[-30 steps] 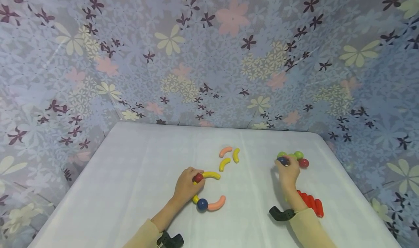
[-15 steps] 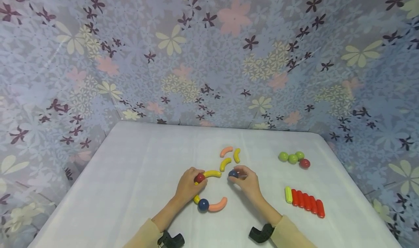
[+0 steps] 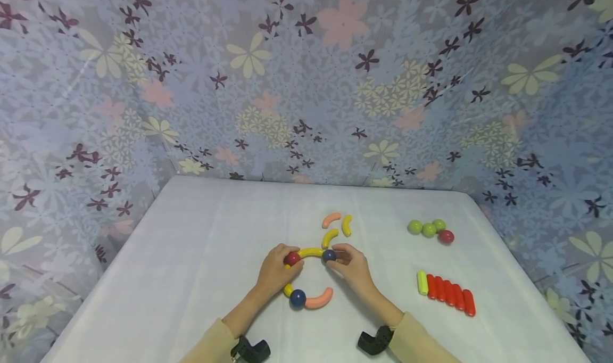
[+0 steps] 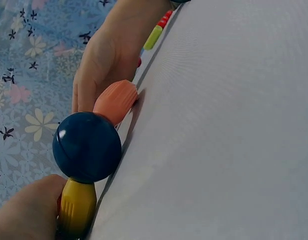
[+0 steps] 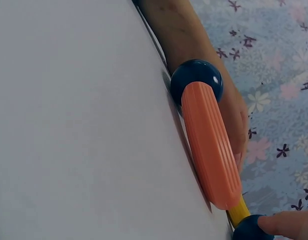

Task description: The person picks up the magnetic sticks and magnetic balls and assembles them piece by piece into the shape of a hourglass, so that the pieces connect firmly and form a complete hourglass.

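Note:
In the head view my left hand (image 3: 276, 271) grips a red ball (image 3: 292, 258) that joins two curved yellow pieces. My right hand (image 3: 353, 267) pinches a dark blue ball (image 3: 329, 256) against the right end of the upper yellow piece (image 3: 311, 252). The lower yellow piece (image 3: 288, 289) runs down to another blue ball (image 3: 298, 298), from which a curved pink piece (image 3: 320, 299) extends right. That lower blue ball (image 4: 87, 147) looms large in the left wrist view. A fingertip rests on the held blue ball (image 5: 252, 228) in the right wrist view.
Behind the hands lie a loose pink piece (image 3: 331, 220) and two loose yellow pieces (image 3: 330, 238). Green balls (image 3: 429, 229) and a red ball (image 3: 446, 237) are at the right. Nearer is a row of red sticks (image 3: 447, 290) with a yellow-green stick (image 3: 422, 283).
My right hand has carried the blue ball left from beside the green balls to the upper yellow piece's end. My left hand has stayed on the red ball.

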The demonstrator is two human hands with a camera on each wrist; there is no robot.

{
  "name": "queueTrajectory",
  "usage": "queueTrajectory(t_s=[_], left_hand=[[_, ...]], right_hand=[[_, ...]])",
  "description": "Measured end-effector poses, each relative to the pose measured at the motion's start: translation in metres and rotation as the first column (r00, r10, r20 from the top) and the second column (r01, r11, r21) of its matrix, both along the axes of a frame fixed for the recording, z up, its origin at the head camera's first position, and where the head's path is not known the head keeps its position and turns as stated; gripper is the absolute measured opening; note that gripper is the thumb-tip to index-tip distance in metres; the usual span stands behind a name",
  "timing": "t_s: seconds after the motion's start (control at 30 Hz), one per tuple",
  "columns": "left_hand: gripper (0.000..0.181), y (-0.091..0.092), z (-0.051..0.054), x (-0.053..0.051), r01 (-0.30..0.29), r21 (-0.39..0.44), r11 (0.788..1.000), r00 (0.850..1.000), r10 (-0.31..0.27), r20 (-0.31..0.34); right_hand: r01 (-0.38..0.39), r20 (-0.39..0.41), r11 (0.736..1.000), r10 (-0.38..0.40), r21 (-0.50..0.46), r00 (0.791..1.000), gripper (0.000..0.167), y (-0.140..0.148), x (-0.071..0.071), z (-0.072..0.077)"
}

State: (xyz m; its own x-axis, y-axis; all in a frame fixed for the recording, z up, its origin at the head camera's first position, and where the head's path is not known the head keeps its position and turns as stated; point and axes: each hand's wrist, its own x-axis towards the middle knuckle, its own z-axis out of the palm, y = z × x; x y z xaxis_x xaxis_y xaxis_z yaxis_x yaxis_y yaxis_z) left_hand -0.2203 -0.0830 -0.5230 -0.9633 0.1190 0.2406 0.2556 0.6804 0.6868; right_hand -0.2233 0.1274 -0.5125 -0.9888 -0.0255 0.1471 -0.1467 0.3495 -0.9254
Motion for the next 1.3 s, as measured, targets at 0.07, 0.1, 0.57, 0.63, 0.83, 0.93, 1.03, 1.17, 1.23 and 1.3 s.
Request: queueTrajectory(t_s=[0.07, 0.1, 0.57, 0.63, 0.83, 0.93, 1.03, 1.17, 1.23, 1.3], left_hand=[[0.035, 0.0, 0.0, 0.0, -0.015, -0.007, 1.0, 1.0, 0.015, -0.012], [0.035, 0.0, 0.0, 0.0, -0.021, -0.012, 1.0, 1.0, 0.021, -0.018], [0.04, 0.003, -0.002, 0.005, -0.073, -0.099, 0.992, 0.997, 0.07, -0.036], [0.04, 0.004, -0.001, 0.005, -0.073, -0.1, 0.992, 0.997, 0.069, -0.035], [0.039, 0.005, -0.002, 0.005, -0.073, -0.114, 0.991, 0.997, 0.069, -0.036], [0.039, 0.006, -0.002, 0.008, -0.072, -0.116, 0.991, 0.997, 0.069, -0.035], [0.038, 0.007, -0.002, 0.011, -0.065, -0.124, 0.99, 0.997, 0.061, -0.04], [0.036, 0.008, -0.004, 0.013, -0.054, -0.125, 0.991, 0.997, 0.046, -0.063], [0.036, 0.008, -0.004, 0.013, -0.049, -0.118, 0.992, 0.997, 0.041, -0.069], [0.034, 0.008, -0.005, 0.014, -0.045, -0.106, 0.993, 0.997, 0.038, -0.071]], right_hand=[[0.035, 0.019, 0.999, -0.035, 0.015, 0.999, 0.034, 0.001, 0.002, 0.001], [0.056, 0.023, 0.998, -0.056, 0.033, 0.998, 0.033, 0.001, 0.004, 0.001], [0.015, 0.084, 0.983, -0.03, 0.181, 0.996, 0.043, -0.015, 0.061, 0.006], [0.008, 0.064, 0.977, -0.022, 0.213, 0.998, 0.047, -0.019, 0.064, 0.006], [0.021, 0.014, 0.953, -0.026, 0.303, 1.0, 0.051, -0.025, 0.061, 0.004], [0.01, 0.022, 0.949, -0.018, 0.315, 1.0, 0.053, -0.024, 0.059, 0.005], [-0.004, 0.032, 0.947, -0.006, 0.32, 0.999, 0.054, -0.022, 0.057, 0.006], [0.009, 0.008, 0.945, -0.012, 0.328, 1.0, 0.056, -0.016, 0.052, 0.005], [0.032, -0.011, 0.942, -0.03, 0.335, 0.999, 0.057, -0.013, 0.048, 0.004], [0.049, -0.034, 0.941, -0.04, 0.334, 0.999, 0.055, -0.01, 0.043, 0.003]])
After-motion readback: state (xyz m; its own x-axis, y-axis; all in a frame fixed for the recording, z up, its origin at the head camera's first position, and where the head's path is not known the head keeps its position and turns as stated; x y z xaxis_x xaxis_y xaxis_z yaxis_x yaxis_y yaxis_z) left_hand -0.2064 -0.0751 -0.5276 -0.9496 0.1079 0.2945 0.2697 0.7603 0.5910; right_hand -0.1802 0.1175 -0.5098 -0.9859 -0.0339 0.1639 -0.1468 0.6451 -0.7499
